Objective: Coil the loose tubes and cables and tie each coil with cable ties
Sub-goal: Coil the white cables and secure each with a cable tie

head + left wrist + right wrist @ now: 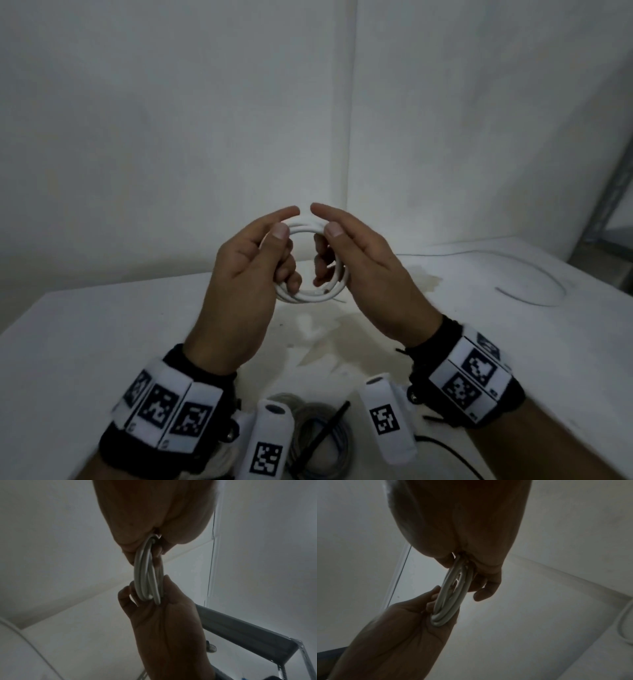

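A small coil of white cable (308, 297) hangs in the air above the white table (102, 325), held upright between both hands. My left hand (260, 257) grips its left side with thumb and curled fingers, index finger stretched out over the top. My right hand (346, 253) grips the right side the same way. In the left wrist view the coil (145, 574) runs from my left palm to the right hand (163, 615). The right wrist view shows the coil (452, 595) edge-on, with the left hand (412, 615) holding its lower end.
A loose white cable (534, 274) curves across the table at the right. A grey coiled cable (318, 431) with a black cable tie (325, 435) across it lies near the front edge. A metal shelf frame (609, 192) stands at far right.
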Motion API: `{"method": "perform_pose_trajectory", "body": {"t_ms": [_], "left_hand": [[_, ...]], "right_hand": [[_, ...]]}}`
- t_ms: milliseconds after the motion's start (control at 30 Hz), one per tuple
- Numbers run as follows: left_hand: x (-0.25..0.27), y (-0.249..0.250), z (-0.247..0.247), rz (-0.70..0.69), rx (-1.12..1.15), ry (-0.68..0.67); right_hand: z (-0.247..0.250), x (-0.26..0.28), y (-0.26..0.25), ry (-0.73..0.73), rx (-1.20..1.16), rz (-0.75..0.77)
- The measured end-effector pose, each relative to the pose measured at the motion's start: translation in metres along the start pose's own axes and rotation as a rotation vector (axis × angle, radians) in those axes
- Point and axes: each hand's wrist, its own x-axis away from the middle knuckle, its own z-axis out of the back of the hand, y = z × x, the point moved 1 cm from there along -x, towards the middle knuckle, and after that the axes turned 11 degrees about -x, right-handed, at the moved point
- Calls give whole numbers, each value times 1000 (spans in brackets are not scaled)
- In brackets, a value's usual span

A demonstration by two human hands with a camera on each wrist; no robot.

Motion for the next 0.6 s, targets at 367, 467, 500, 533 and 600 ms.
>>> {"method": "perform_pose_trajectory", "body": {"t_ms": [367,467,500,533,600], "left_hand": [[36,-11,-47,245,108,-157],[43,-17,-55,217,24,-78],[42,-19,-54,217,13,-62],[41,-20,-53,221,7,-55],[39,-20,-51,229,9,-60]], "right_hand": [[37,70,-7,28,285,-123],[57,78,-16,-136,382,-262],[67,80,-19,-157,422,-326],[78,81,-23,-153,466,-392],[105,85,-26,-176,656,-490]]}}
